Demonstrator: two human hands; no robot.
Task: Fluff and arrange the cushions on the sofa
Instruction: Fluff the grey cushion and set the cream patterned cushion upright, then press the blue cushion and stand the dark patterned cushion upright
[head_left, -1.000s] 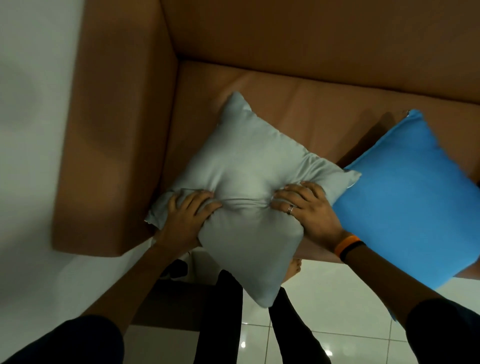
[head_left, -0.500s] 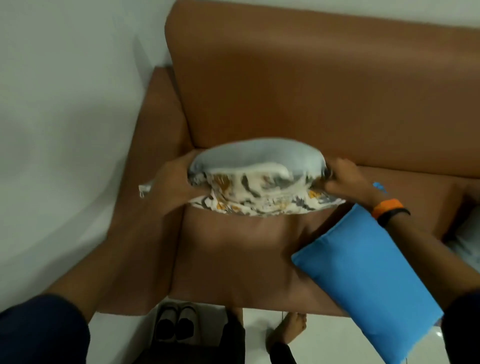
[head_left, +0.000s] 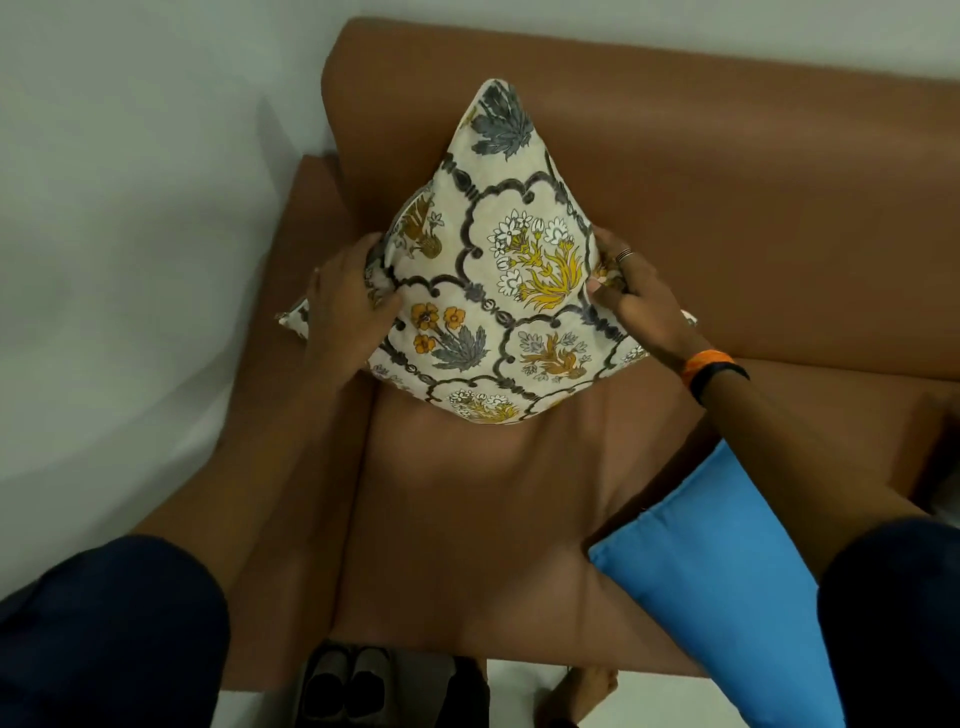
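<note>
A floral cushion (head_left: 498, 291) with a cream face and grey, yellow and orange flowers stands on one corner against the backrest of the brown sofa (head_left: 753, 218), its top corner pointing up. My left hand (head_left: 345, 306) grips its left corner and my right hand (head_left: 631, 293), with a ring and an orange wristband, grips its right corner. A plain blue cushion (head_left: 711, 577) lies at the seat's front right edge, partly under my right arm.
The sofa's left armrest (head_left: 311, 249) runs beside a white wall (head_left: 130, 208). A pair of shoes (head_left: 348, 686) and a bare foot (head_left: 582, 691) are on the white floor in front of the seat. Something pale shows at the far right edge.
The cushion was grey side up and pressed flat on the seat. I lifted it, turned it over, and now its floral face shows, stood on a corner against the backrest.
</note>
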